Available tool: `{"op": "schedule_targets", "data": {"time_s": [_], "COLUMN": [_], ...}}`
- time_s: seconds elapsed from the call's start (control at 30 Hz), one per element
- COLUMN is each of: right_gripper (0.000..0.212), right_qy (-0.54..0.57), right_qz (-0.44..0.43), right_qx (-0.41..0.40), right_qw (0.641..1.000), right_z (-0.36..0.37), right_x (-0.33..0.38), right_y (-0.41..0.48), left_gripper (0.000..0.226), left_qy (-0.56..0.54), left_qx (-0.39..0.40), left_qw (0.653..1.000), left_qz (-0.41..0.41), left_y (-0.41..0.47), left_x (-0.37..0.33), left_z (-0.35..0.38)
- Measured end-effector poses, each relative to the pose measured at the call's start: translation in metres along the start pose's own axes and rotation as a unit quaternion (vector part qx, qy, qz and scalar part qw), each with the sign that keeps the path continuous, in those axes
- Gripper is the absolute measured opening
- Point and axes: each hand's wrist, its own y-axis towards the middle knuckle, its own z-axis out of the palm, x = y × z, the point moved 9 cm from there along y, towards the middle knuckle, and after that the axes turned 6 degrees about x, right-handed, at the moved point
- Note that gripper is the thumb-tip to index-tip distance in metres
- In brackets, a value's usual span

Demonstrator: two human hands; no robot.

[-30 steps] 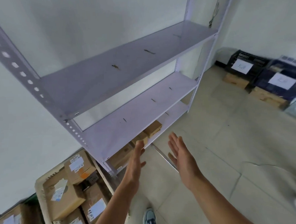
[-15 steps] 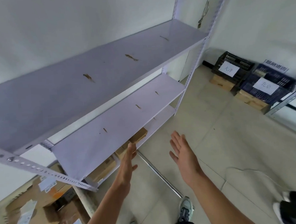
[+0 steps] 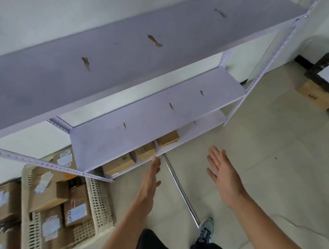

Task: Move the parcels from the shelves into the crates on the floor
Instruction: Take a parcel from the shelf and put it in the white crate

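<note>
while both hands are empty, go low for the last parcels

head view: since the top shelf [image 3: 118, 60] and middle shelf [image 3: 150, 121] show no parcels, the step in hand looks to be a reach to the bottom shelf [image 3: 203, 122], where three brown parcels [image 3: 167, 138] sit in a row toward its left end. to do it well, crouch, slide both hands in flat below the middle shelf's front edge, take one parcel by two opposite sides, and draw it straight out before lifting, so it clears the edge above. the cream crate [image 3: 101, 202] on the floor to the left, already holding several parcels, seems the nearest drop. left hand [image 3: 150, 184] is stretched forward, edge-on, fingers straight, tips at the bottom shelf's front lip; whether they touch it cannot be told. it holds nothing. right hand [image 3: 222, 173] is spread flat, palm turned left, over bare floor right of the parcels, also holding nothing.
</note>
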Motion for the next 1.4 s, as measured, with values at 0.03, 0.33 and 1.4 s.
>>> {"op": "schedule_targets", "data": {"time_s": [0.03, 0.33, 1.4], "right_gripper": [0.07, 0.057, 0.056], "right_qy": [-0.004, -0.051, -0.224], "right_qz": [0.01, 0.058, 0.079], "right_qx": [0.004, 0.029, 0.119], "right_qw": [1.0, 0.997, 0.964], "right_z": [-0.01, -0.054, -0.061], "right_x": [-0.002, -0.028, -0.273], "right_y": [0.01, 0.128, 0.665], "left_gripper": [0.088, 0.077, 0.064], "left_qy": [-0.006, -0.043, -0.026], "left_qx": [-0.009, -0.045, -0.167], "left_qw": [1.0, 0.995, 0.985], "left_qz": [-0.008, -0.076, -0.027], "left_y": [0.005, 0.105, 0.603], "left_x": [0.005, 0.055, 0.22], "left_z": [0.006, 0.021, -0.066]}}
